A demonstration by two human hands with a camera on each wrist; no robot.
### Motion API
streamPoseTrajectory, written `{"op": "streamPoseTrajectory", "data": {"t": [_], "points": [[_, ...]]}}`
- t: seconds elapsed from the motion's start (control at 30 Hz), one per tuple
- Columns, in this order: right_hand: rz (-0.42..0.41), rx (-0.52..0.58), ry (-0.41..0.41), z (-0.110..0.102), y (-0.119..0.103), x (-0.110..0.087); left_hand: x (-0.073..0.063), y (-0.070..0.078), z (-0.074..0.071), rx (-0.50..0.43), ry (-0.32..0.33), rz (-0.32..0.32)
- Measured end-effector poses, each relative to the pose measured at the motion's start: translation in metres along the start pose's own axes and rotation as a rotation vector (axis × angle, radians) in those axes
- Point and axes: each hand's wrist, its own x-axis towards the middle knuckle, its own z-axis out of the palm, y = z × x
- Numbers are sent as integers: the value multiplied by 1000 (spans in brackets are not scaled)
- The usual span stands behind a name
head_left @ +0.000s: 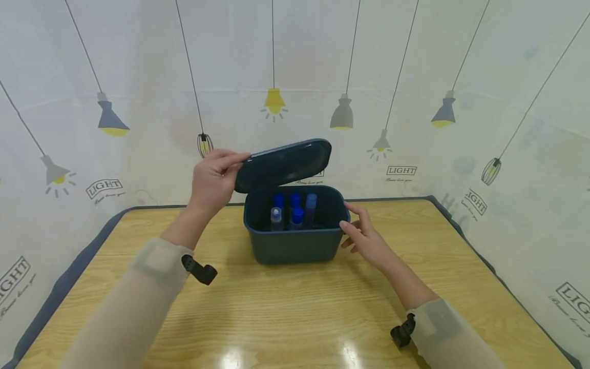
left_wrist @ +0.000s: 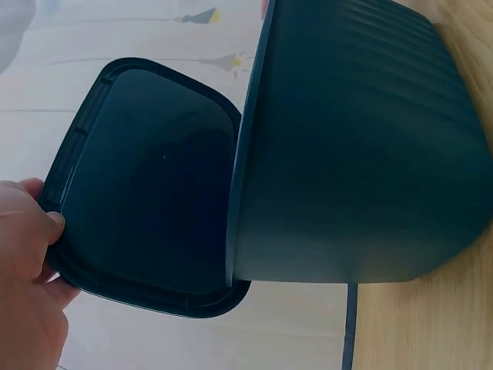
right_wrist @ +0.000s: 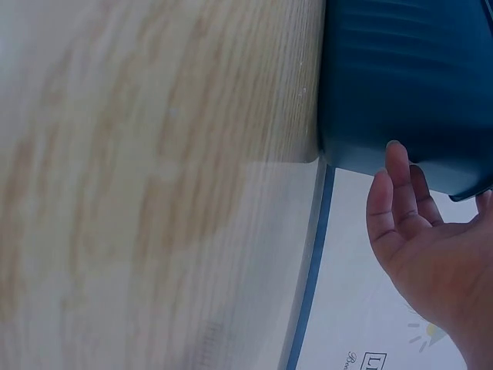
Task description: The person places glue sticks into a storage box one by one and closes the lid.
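A dark teal plastic box (head_left: pixel 295 247) stands on the table, its top uncovered. Its matching lid (head_left: pixel 286 164) is tilted up above the back left of the rim, underside facing me. My left hand (head_left: pixel 214 177) pinches the lid's left end between thumb and fingers, as the left wrist view also shows. At the box's right end, my right hand (head_left: pixel 366 238) has its thumb and forefinger at the rim, with the other fingers loosely extended beside the outer wall. Inside stand several small clear bottles (head_left: pixel 276 221), most with blue caps; their lower parts are hidden by the front wall.
The box stands toward the back of a wood-grain table (head_left: pixel 276 307). Behind and on both sides hangs a pale cloth (head_left: pixel 161 102) printed with lamps, and a dark blue edge strip (head_left: pixel 83 261) runs round the tabletop.
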Motion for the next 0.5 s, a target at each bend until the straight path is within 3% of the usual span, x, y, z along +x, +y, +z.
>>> {"op": "streamPoseTrajectory", "data": {"t": [0.27,0.5], "points": [[-11,-27,6,-2,-2,1,-6,6,11,9,-30,178],[-75,-161,122,-15,-21,5,-22,5,13,-11,-78,305]]}}
